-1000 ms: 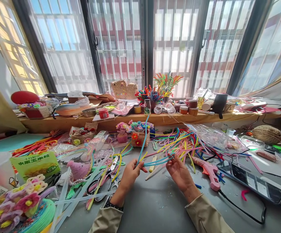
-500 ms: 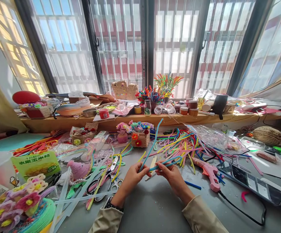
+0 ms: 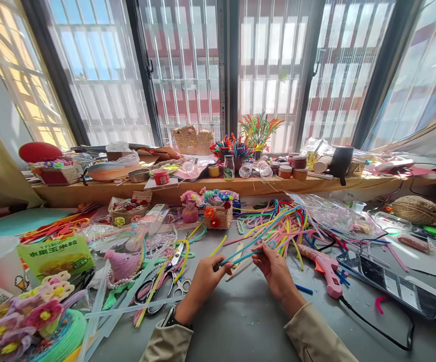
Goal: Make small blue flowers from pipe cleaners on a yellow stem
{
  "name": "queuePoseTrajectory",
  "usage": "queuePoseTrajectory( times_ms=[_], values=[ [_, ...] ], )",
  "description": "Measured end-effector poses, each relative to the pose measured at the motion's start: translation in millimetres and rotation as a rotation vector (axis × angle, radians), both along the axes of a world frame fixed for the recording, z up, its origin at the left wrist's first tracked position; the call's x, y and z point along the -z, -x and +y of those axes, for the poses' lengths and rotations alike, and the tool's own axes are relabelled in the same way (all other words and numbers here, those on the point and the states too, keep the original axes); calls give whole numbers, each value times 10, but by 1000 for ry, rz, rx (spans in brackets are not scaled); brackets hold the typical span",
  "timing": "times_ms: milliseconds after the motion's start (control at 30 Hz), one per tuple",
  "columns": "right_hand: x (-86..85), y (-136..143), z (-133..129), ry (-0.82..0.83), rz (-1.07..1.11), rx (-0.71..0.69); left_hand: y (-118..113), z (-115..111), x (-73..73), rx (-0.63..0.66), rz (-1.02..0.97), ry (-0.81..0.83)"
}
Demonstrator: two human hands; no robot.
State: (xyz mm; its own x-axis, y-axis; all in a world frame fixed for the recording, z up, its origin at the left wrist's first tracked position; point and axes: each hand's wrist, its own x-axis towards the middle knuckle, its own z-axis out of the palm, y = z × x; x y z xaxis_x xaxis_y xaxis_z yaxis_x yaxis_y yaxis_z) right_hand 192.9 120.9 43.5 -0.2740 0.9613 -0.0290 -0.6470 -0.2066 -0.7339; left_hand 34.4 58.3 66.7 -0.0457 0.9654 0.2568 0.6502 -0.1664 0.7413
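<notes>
A blue pipe cleaner (image 3: pixel 241 254) spans the gap between my two hands above the grey table. My left hand (image 3: pixel 207 279) pinches it at the left, thumb and fingers together. On the right, the fingertips of my right hand (image 3: pixel 274 271) are closed on the looped part of it. One long blue length slants up to the right over the pile of coloured pipe cleaners (image 3: pixel 286 226). Beneath the blue strand lies a pale flat stick (image 3: pixel 236 261). A short dark blue piece (image 3: pixel 304 289) rests beside my right hand.
Scissors (image 3: pixel 176 256) and glue sticks lie left of my hands. To the right are a pink glue gun (image 3: pixel 329 271) with a black cord and a phone (image 3: pixel 389 286). Behind stands a woven basket (image 3: pixel 218 217) of fuzzy flowers; jars line the ledge (image 3: pixel 188 190).
My hands have moved slightly apart. The long blue length, upright before, has swung down to the right.
</notes>
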Motion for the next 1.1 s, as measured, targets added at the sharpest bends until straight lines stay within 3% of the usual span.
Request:
queuePoseTrajectory(
  times_ms=[167, 367, 767, 1100],
  values=[
    [17, -39, 40, 78, 126, -28, 4, 11, -39, -14, -135, 49],
    [-15, -27, 15, 33, 241, -157, 36, 34, -41, 23, -324, 172],
    [50, -73, 91, 129, 232, 18, 67, 33, -42, -111, -477, 154],
    [1, -56, 43, 113, 148, -1, 90, 44, 6, -153, -476, 101]
  ],
)
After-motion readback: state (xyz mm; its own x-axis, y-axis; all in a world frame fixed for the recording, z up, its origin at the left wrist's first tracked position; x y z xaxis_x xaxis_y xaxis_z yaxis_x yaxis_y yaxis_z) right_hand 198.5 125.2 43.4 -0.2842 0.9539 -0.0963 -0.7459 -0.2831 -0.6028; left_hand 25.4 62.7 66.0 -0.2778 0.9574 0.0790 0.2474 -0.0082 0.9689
